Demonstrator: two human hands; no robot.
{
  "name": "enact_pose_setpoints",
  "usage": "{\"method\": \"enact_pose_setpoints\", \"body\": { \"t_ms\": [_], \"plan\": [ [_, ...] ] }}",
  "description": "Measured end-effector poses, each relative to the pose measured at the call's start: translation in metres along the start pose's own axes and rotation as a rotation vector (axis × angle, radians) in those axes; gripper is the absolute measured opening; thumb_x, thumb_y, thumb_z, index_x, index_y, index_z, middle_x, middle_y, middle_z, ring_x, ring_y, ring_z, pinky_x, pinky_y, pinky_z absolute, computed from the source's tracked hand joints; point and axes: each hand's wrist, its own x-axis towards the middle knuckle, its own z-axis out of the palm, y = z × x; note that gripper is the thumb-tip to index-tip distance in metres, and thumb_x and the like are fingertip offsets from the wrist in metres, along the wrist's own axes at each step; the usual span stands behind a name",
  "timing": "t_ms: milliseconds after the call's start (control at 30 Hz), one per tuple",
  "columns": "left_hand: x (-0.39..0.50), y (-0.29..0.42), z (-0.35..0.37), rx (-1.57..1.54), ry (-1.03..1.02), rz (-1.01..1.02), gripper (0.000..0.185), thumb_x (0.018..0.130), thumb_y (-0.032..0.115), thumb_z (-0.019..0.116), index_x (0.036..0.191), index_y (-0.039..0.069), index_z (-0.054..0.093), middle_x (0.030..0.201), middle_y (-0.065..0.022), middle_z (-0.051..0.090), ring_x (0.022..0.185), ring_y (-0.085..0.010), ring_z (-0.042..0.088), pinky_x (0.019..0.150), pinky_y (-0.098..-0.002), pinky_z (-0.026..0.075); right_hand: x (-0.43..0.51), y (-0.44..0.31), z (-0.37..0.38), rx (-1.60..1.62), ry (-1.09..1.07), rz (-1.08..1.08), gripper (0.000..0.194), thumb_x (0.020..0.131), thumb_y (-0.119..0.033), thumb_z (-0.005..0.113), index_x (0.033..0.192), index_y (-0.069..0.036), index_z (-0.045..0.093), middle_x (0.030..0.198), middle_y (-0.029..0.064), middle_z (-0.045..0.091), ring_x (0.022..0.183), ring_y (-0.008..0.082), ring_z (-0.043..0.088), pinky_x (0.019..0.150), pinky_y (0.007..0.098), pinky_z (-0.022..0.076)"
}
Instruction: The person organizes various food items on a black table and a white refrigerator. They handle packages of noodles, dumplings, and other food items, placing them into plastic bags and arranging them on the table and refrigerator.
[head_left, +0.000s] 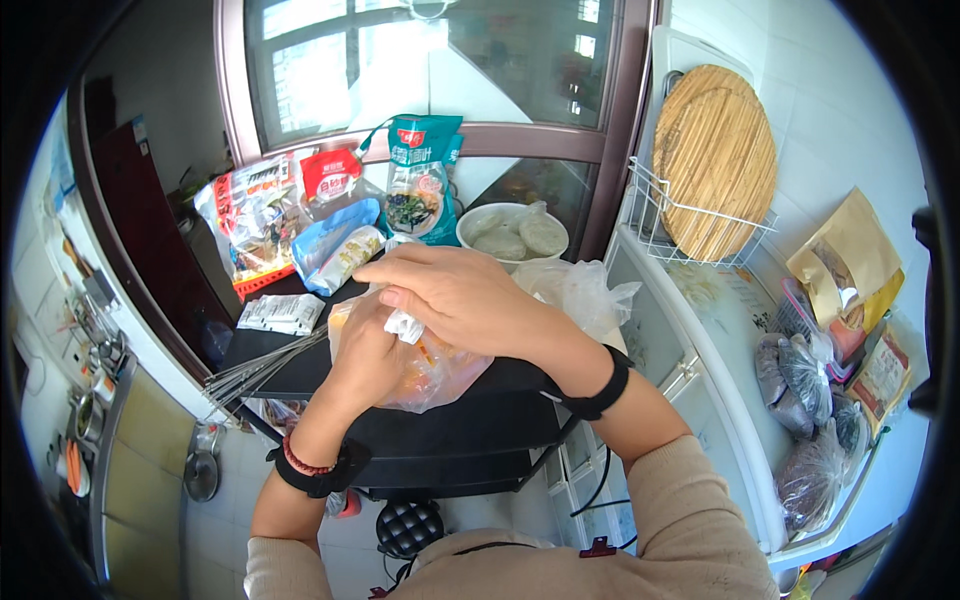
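Note:
My left hand (367, 349) grips the gathered neck of a thin translucent plastic bag (450, 382) with orange and yellow colours showing through. My right hand (457, 292) lies across the top of the left one, its thumb against the left hand and its fingers around the bunched plastic. A white crumpled end of the bag pokes out between the two hands. The fingertips of both hands are partly hidden. The bag rests on a black shelf top (450, 420), close to its front edge.
Behind stand a colourful food bag (255, 225), a blue packet (330, 255), a teal noodle packet (420, 180) and a white bowl (510, 217) with bagged lumps. Metal skewers (262, 367) jut over the left edge. At right, a white freezer (705, 360) carries bagged goods and a wire rack (705, 240) with a round wooden board (716, 161).

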Motion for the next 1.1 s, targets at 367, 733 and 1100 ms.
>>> {"method": "enact_pose_setpoints", "body": {
  "t_ms": [367, 733, 1100],
  "plan": [
    [0.007, -0.002, -0.002, -0.508, 0.016, -0.311, 0.015, 0.091, 0.006, 0.070, 0.102, -0.003, 0.074, 0.095, -0.0111, 0.075, 0.087, -0.0133, 0.068, 0.083, -0.0271, 0.052, -0.024, 0.042, 0.001, -0.140, 0.040, 0.172, 0.024, 0.090, -0.027, 0.058, 0.081, -0.006, 0.065, 0.080, 0.0174, 0.068, 0.080, 0.0407, 0.066, 0.068, 0.0512, 0.0512],
    [0.014, -0.008, -0.005, -0.749, -0.017, -0.462, 0.011, 0.079, -0.007, 0.074, 0.083, 0.000, 0.067, 0.087, -0.0053, 0.069, 0.079, -0.0103, 0.061, 0.073, -0.0248, 0.049, -0.031, 0.039, -0.009, -0.011, -0.064, 0.019, 0.015, 0.087, -0.021, 0.060, 0.084, -0.008, 0.066, 0.076, 0.0107, 0.064, 0.081, 0.0340, 0.066, 0.069, 0.0441, 0.0499],
    [0.033, 0.014, 0.017, 0.592, 0.279, 0.190, 0.025, 0.068, -0.009, 0.059, 0.088, 0.005, 0.066, 0.089, -0.0110, 0.059, 0.084, -0.0323, 0.058, 0.069, -0.0394, 0.049, -0.006, 0.083, 0.044, 0.331, 0.016, 0.146, 0.016, 0.085, -0.011, 0.063, 0.098, -0.003, 0.069, 0.086, 0.0146, 0.071, 0.078, 0.0315, 0.068, 0.070, 0.0412, 0.0512]
  ]
}}
